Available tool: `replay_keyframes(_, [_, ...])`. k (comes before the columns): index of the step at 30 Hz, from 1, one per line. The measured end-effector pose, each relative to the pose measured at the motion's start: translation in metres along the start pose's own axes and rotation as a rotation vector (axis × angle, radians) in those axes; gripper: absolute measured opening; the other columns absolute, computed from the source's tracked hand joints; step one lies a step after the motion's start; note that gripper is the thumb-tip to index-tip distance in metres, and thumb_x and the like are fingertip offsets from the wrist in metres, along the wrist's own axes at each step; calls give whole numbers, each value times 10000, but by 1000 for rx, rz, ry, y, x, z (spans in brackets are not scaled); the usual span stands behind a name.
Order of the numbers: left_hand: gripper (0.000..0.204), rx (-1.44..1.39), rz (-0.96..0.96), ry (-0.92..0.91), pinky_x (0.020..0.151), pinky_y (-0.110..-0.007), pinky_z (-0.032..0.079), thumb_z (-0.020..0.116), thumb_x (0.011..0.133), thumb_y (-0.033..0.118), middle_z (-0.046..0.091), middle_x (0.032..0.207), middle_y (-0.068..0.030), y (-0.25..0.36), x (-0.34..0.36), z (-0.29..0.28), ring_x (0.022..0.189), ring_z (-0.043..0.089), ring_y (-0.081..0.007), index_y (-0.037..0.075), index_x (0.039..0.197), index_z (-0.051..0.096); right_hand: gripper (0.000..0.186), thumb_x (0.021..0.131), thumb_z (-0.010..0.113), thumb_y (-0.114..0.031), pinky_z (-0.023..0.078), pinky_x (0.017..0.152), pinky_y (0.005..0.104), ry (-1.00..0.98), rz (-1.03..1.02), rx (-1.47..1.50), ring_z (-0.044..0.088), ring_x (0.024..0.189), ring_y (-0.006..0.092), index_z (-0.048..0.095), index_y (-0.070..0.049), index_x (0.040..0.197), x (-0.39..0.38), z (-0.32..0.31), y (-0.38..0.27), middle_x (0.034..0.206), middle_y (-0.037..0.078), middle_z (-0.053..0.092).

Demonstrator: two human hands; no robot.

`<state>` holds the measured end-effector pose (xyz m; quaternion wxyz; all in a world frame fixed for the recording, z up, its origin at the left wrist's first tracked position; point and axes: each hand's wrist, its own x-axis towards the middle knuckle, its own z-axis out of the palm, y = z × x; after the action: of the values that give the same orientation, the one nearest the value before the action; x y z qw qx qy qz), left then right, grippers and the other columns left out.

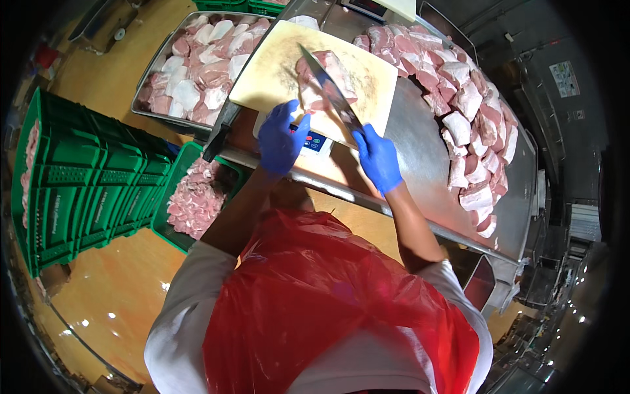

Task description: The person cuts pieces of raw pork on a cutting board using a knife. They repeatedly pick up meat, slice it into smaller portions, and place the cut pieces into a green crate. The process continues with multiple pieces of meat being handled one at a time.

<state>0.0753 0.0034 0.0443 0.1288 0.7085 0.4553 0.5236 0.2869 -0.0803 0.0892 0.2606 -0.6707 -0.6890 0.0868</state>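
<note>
My right hand point(378, 157), in a blue glove, is closed round the handle of a long knife point(336, 97). The blade slants up and to the left across a piece of raw meat point(341, 73), pink with pale fat. That piece lies on a stained, cream-coloured cutting board point(269, 77). At the board's near edge is my left hand point(282, 139), also gloved in blue, its thumb and fingers apart and nothing visible in them. Whether its fingertips touch the board I cannot tell. Beneath the board's near edge shows a scale point(314, 142) with a button panel.
A long heap of meat pieces point(469, 105) covers the right of the steel table point(420, 177). A metal tub point(138, 98) full of meat stands on the left. Below it, a green crate point(172, 223) holds small trimmings, beside stacked green crates point(98, 171). A dark-handled tool point(216, 141) hangs at the table's edge.
</note>
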Motion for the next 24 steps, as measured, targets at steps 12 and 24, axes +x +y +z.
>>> replay_keyframes(12, [65,-71,-51,-2,656,-444,517,697,762,78,625,763,-128,-24,-4,36,721,628,-330,86,773,633,202,1004,520,-278,512,620,530,-304,-182,-314,656,694,423,531,-83,1056,65,11,-8,764,217,660])
replay_keyframes(24, [274,-26,24,-62,761,-394,551,705,821,114,626,1076,-168,10,6,13,920,660,-323,58,1084,654,201,1001,575,-262,471,576,548,-334,-171,-398,614,677,475,541,-69,1042,-10,-101,84,738,249,619])
